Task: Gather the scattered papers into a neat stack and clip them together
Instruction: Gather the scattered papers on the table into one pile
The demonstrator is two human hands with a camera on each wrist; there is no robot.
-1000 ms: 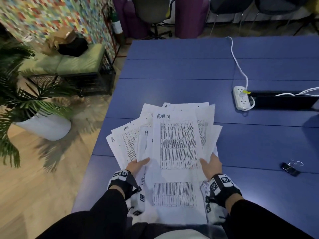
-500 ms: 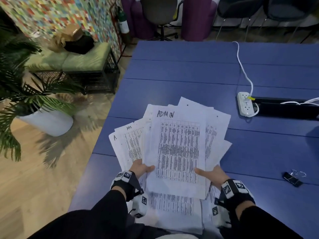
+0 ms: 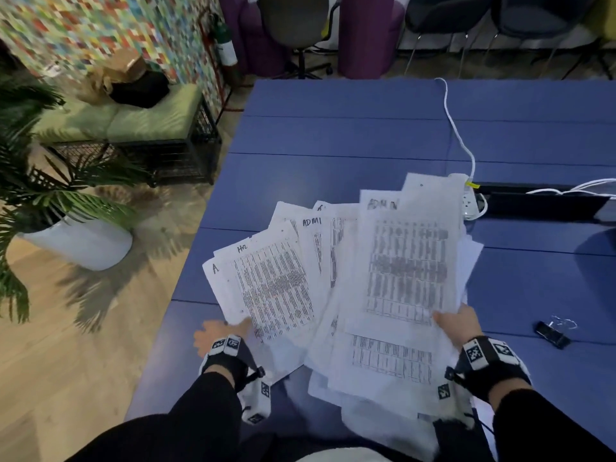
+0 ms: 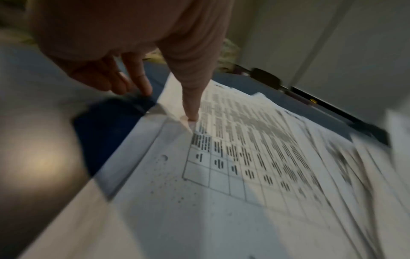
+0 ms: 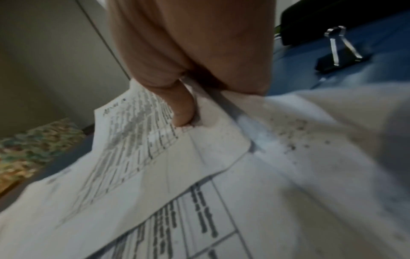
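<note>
On the near part of the blue desk [image 3: 333, 135] lies a loose fan of printed papers [image 3: 276, 288], their sheets overlapping at different angles, some headed with handwritten letters such as "ADM" and "Hr". The right hand [image 3: 458, 323], at about 4 o'clock of the pile, has its grip clamped on a sheet of tables [image 3: 406, 261]: in the right wrist view the thumb [image 5: 179, 108] presses on top of the sheet's near corner while the other fingers curl beneath it, and the sheet is lifted clear of the rest, tilted toward 1 o'clock. The left hand [image 3: 220, 333] sits at about 8 o'clock of the pile; in the left wrist view one straight finger [image 4: 190, 98] presses down on the top sheet near its edge, and the remaining fingers hang loosely beside the paper's edge, so this grip is apart and holds nothing. A black binder clip [image 3: 551, 333] with silver handles lies on the desk at 3 o'clock of the papers, well apart from them. A white power strip [image 3: 470, 208] with its cable lies at 1 o'clock, partly hidden by the raised sheet.
</note>
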